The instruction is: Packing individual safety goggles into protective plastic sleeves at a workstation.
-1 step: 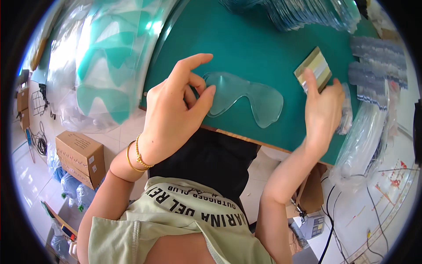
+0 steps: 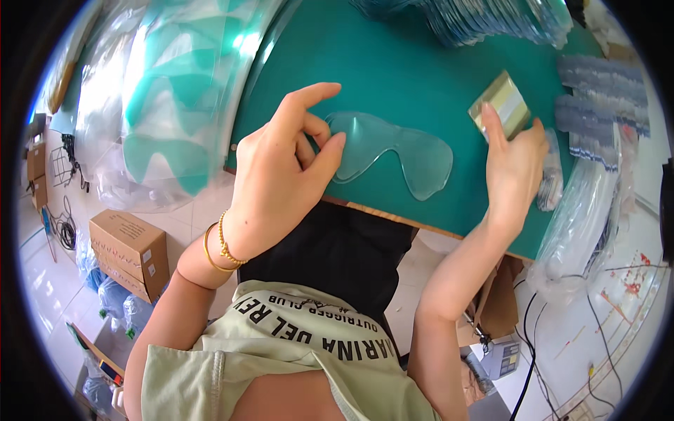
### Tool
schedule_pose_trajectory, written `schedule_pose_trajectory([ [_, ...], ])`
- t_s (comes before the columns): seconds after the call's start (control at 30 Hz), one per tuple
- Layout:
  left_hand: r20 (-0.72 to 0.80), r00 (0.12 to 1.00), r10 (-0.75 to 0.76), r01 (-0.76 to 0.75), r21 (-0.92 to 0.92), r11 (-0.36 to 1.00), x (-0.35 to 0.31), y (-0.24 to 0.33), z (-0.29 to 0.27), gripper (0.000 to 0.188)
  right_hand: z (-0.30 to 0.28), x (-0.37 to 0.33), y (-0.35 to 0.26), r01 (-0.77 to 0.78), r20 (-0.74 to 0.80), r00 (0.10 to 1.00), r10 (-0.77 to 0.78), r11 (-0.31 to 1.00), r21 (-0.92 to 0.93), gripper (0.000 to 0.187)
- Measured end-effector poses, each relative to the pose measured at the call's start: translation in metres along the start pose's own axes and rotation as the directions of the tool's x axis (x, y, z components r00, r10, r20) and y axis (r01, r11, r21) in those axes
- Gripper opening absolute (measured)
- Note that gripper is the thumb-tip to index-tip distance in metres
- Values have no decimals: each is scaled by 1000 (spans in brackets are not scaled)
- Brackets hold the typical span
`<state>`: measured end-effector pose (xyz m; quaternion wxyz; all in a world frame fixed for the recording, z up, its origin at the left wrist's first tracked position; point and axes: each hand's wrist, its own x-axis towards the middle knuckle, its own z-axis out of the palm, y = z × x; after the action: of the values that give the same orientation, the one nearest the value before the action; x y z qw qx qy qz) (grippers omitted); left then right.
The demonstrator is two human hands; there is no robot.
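A clear, goggle-shaped plastic lens [image 2: 411,151] lies over the green tabletop, its arched notch toward me. At its left end is my left hand [image 2: 284,151], thumb and curled fingers closed on the edge and the index finger stretched out; the exact grip is partly hidden. On the right, my right hand [image 2: 516,165] holds a flat, square, gold-coloured block [image 2: 509,105] with a pale band across it. The thumb lies on the block's near side and the other fingers are mostly hidden at its right edge.
Clear film with green lens shapes [image 2: 165,154] lies at the left. A long row of stacked clear lenses [image 2: 477,24] stands at the far edge. Grey-blue strips [image 2: 604,112] and a clear plastic bag [image 2: 576,224] are at the right. A cardboard box [image 2: 130,249] sits on the floor.
The gold-coloured block has shifted slightly away from me and tilted, along with my right hand. The left hand and lens have barely moved.
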<state>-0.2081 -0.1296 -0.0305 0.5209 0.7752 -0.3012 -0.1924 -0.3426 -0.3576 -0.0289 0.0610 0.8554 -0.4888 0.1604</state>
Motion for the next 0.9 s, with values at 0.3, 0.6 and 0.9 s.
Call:
schedule_pose_trajectory([
  [0.3,-14,999,31,-31,5,999,0,-2,-1,45,-61,-34,-15,-285,364,931,2,627,725,38],
  [0.6,-24,998,63,-62,51,997,0,-3,-2,42,-71,-64,-36,-144,356,934,-8,905,399,44],
  [0.9,21,1000,18,-19,44,999,-2,3,-5,44,-53,-74,-5,-240,333,943,24,741,627,40],
])
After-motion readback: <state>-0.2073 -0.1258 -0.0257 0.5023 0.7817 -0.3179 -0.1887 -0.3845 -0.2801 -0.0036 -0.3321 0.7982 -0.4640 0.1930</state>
